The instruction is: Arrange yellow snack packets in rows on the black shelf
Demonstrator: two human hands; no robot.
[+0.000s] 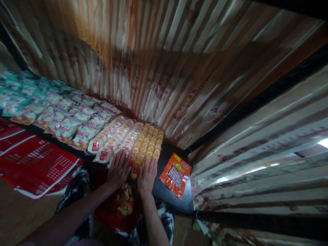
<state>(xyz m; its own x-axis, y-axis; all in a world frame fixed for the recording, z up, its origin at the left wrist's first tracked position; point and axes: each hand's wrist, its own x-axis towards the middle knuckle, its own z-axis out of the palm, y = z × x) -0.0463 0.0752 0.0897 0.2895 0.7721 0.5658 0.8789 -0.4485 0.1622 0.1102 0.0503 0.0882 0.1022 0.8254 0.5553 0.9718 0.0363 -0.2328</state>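
Note:
Rows of small yellow-wrapped snack packets (147, 142) lie on a black shelf. My right hand (147, 176) rests flat on their near right end, fingers stretched out. My left hand (118, 169) lies with fingers extended on the near end of the clear-wrapped round cakes (125, 135), beside the yellow packets. Neither hand grips anything that I can see. Below, between my forearms, a red basket or bag (107, 213) holds more yellow packets (125, 200). An orange snack pouch (176, 175) with a clear window lies right of my right hand.
White snack bags (87, 134) and teal packets (15, 99) fill the shelf (188, 200) to the left. A red shopping basket (43, 164) sits at the lower left. Pleated printed plastic sheeting (159, 68) hangs behind and to the right, along a dark frame bar (256, 99).

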